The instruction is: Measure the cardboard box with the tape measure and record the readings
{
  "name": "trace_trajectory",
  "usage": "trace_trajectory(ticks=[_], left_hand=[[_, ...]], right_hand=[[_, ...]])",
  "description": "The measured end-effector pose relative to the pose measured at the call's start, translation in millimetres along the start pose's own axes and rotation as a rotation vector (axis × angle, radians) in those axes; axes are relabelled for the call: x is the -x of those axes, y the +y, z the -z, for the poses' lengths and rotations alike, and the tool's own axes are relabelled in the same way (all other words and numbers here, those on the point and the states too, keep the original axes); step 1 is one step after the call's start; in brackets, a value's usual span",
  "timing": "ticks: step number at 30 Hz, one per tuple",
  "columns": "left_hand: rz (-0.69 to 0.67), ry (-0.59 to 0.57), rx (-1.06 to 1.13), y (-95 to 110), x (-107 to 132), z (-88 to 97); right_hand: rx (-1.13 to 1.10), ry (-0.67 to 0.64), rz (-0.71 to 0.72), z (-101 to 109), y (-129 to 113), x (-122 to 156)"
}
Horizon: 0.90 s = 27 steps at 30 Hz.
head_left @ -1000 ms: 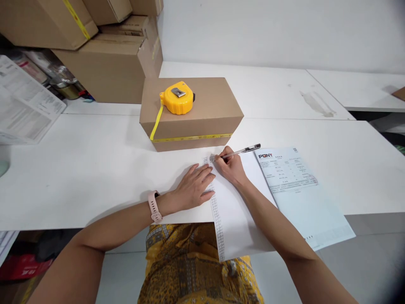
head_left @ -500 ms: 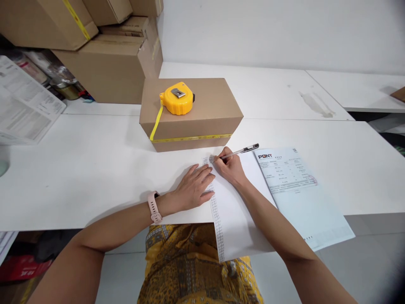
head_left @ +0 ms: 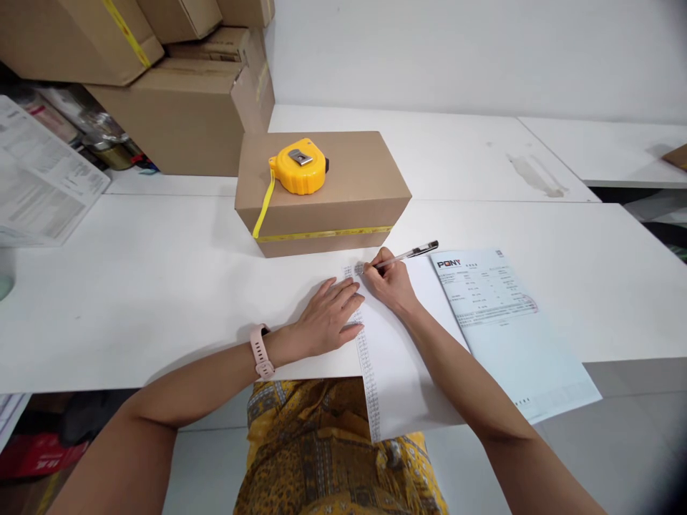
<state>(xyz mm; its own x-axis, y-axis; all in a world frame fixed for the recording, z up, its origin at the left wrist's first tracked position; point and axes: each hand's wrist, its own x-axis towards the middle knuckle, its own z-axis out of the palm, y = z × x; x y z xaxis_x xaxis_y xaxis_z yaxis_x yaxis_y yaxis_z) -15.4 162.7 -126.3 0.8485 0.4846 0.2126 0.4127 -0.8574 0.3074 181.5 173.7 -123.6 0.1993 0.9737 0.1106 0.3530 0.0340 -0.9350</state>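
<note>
A pen (head_left: 408, 253) with a dark cap end leans back in my right hand (head_left: 391, 282), whose fingers are closed round it. Its tip is hidden behind my fingers, near the top of a white sheet of paper (head_left: 397, 372). Columns of small handwriting run down the sheet's left edge. My left hand (head_left: 331, 318) lies flat with fingers spread, fingertips on that written edge. Right of the sheet is a pale blue printed page (head_left: 509, 343) headed "PONY". Just beyond my hands sits a closed cardboard box (head_left: 327, 207), with a yellow tape measure (head_left: 299, 167) on top.
Cardboard boxes (head_left: 177, 118) are stacked at the back left. A printed white panel (head_left: 43, 179) leans at the left beside jars and packets. The white table's (head_left: 134, 300) front edge is close to my body; both papers overhang it.
The view has shifted very slightly. My right hand and the pen stay at the top of the sheet with hardly any movement; my left hand rests in the same place.
</note>
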Motion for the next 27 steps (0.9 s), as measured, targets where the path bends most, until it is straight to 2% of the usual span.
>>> trace_trajectory(ticks=[6, 27], left_hand=[[0.0, 0.005, -0.021, 0.5, 0.1, -0.2], [-0.007, 0.011, -0.016, 0.2, 0.2, 0.1]], right_hand=[[0.008, 0.033, 0.002, 0.6, -1.6, 0.0], [0.022, 0.004, 0.002, 0.5, 0.3, 0.4]])
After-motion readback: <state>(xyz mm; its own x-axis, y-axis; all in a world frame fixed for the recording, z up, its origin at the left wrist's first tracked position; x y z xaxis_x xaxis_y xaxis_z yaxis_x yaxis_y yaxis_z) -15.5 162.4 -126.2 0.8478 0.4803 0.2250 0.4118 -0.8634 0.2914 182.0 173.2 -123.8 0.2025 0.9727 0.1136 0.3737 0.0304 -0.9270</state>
